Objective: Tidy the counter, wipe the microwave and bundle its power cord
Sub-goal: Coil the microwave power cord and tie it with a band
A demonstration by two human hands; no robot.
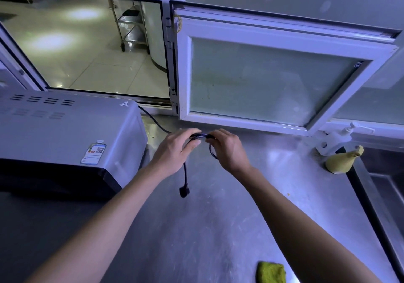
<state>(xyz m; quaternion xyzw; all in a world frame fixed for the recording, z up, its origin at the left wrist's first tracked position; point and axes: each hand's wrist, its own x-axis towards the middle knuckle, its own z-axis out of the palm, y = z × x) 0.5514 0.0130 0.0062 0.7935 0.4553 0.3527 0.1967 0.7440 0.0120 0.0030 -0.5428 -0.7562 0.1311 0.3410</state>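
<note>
Black power cord (197, 136) between two hands (175, 149), beside one microwave (65, 129).

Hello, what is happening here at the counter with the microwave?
A person is gathering the black power cord of the microwave into loops above the steel counter. The left hand and the right hand both grip the bundle, and the plug hangs below it. A green cloth lies near the front edge, and a yellowish cloth sits by the sink.
</note>
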